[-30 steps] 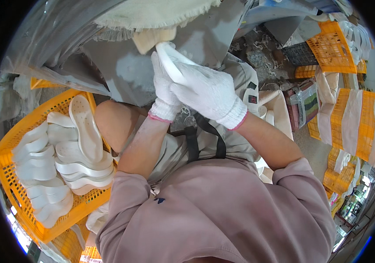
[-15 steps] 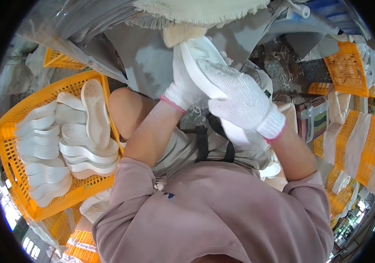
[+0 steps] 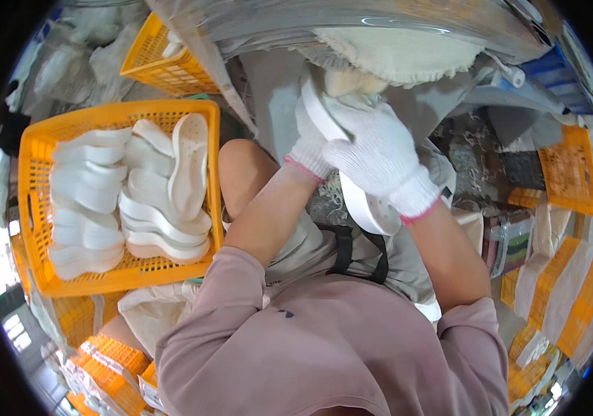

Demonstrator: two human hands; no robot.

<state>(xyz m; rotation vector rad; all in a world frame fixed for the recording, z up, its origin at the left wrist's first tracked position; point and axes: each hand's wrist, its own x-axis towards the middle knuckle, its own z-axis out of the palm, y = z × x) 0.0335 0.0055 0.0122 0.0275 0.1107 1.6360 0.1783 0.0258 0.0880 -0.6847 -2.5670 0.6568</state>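
Note:
A white shoe sole (image 3: 364, 208) is held lengthwise between both hands, its lower end showing below the gloves. My left hand (image 3: 308, 142), in a white knit glove with a pink cuff, grips it from the far left side; its fingers are partly hidden behind the sole. Across the sole's upper side lies my right hand (image 3: 379, 149), gloved alike, with the fingers wrapped over it. The sole's far end comes close to a tan rounded block (image 3: 355, 83) below a frayed cream cloth (image 3: 407, 55). Whether sole and block touch, I cannot tell.
On the left stands a yellow crate (image 3: 119, 283) filled with several white soles (image 3: 88, 187). Another yellow crate (image 3: 168, 73) is behind it. Plastic sheeting (image 3: 379, 21) covers the equipment ahead. Taped yellow crates (image 3: 553, 291) stand at right, and scraps litter the floor (image 3: 463, 152).
The view has shifted, so the crate and cloth sit differently in the picture. The sole has turned a little, and my right hand has moved farther over its far end.

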